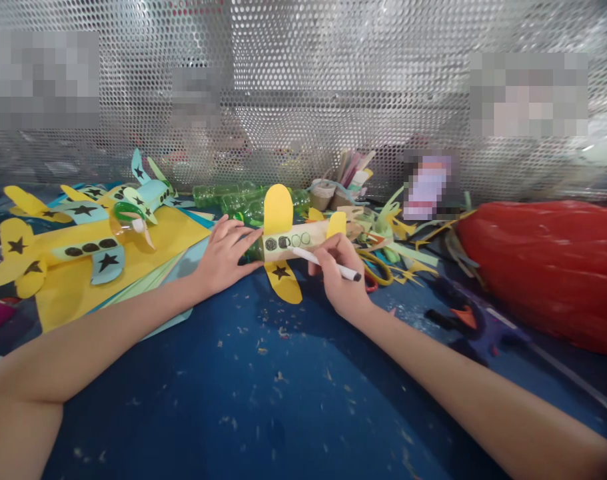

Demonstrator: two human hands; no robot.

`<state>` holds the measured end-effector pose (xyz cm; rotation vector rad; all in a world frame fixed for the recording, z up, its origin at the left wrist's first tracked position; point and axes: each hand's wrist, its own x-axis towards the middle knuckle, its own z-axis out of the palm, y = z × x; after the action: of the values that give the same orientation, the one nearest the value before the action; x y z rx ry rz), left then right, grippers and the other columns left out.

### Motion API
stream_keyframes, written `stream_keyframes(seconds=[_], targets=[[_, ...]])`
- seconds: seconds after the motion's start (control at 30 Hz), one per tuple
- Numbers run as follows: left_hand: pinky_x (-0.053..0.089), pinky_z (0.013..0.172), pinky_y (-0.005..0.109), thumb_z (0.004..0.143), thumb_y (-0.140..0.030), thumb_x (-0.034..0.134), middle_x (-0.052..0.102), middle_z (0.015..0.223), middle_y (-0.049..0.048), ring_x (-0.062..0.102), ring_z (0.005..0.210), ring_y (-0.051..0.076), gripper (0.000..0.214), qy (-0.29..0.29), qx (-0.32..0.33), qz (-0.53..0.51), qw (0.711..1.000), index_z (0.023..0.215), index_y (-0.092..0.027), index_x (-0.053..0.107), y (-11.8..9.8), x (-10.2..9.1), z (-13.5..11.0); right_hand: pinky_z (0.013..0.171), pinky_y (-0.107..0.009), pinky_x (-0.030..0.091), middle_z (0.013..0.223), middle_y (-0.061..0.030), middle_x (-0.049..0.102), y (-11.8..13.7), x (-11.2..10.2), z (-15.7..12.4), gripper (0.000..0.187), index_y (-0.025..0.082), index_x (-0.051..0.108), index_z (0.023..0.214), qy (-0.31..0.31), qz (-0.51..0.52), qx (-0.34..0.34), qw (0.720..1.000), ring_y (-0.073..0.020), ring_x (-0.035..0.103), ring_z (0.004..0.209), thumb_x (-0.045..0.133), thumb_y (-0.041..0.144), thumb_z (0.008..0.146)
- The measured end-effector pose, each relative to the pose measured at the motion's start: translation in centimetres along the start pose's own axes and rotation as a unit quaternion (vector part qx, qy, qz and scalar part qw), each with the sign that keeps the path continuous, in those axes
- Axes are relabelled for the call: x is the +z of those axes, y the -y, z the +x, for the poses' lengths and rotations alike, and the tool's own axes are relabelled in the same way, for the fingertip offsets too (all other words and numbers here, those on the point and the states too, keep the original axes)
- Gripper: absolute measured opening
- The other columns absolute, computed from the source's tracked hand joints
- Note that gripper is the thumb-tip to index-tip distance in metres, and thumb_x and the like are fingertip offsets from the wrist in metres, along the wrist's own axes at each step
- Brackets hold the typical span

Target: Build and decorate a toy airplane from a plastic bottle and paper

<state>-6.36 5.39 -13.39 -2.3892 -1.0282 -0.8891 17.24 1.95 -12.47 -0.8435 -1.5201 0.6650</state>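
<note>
A toy plane [317,235], made of a green bottle wrapped in cream paper with yellow paper wings, lies on the blue table. A row of drawn circles runs along its side; the two at the left are filled dark, the others are outlines. A black star marks the near wing. My left hand [226,257] grips the plane's green bottle end between thumb and fingers. In my right hand [343,277] is a white marker [328,262], its tip by the circles and its black end pointing right.
Finished-looking paper planes [83,240] lie at left on yellow paper sheets [173,240]. Green bottles [238,200], cups of sticks [323,193], paper scraps [398,233] and yellow-handled scissors [378,267] sit behind. A purple glue gun [493,327] and a red bag [543,267] are at right. Perforated metal [303,87] stands behind.
</note>
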Motion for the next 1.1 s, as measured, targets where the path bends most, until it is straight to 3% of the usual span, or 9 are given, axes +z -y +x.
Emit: stream_keyframes(seconds=[0.1,0.23,0.4,1.1], targets=[[0.027,0.112,0.054,0.086,-0.055,0.059,0.063,0.116,0.01,0.047,0.118,0.029,0.058,0.002,0.0,0.0,1.0,0.131,-0.018,0.053,-0.04,-0.01,0.01,0.051,-0.028,0.042,0.057,0.0042,0.057,0.1,0.15,-0.03,0.013,0.024,0.044,0.08,0.007,0.021,0.009,1.0,-0.0118,0.053,0.051,0.049,0.027,0.091],[0.029,0.11,0.054,0.087,-0.054,0.059,0.064,0.116,0.0091,0.047,0.119,0.029,0.057,-0.004,-0.002,-0.006,1.0,0.132,-0.02,0.052,-0.08,-0.03,0.02,0.051,-0.027,0.04,0.068,0.0033,0.054,0.04,0.05,-0.13,0.011,0.023,0.047,0.083,0.011,-0.016,-0.023,1.0,-0.0108,0.051,0.056,0.058,0.024,0.085],[0.029,0.11,0.054,0.086,-0.053,0.06,0.064,0.115,0.0095,0.048,0.117,0.029,0.057,-0.01,0.002,-0.005,1.0,0.132,-0.019,0.053,-0.08,-0.03,0.02,0.047,-0.025,0.034,0.061,0.0057,0.046,-0.31,0.0,-0.16,0.013,0.023,0.045,0.077,0.0,-0.03,-0.007,1.0,-0.0092,0.043,0.05,0.057,0.02,0.083],[0.029,0.11,0.054,0.087,-0.056,0.058,0.063,0.116,0.0096,0.047,0.119,0.03,0.058,0.002,-0.001,0.0,1.0,0.131,-0.019,0.053,0.07,0.1,-0.01,0.053,-0.027,0.035,0.064,0.0052,0.046,-0.75,0.16,0.14,0.016,0.023,0.042,0.073,-0.027,-0.034,0.005,0.999,-0.0103,0.043,0.055,0.055,0.018,0.082]])
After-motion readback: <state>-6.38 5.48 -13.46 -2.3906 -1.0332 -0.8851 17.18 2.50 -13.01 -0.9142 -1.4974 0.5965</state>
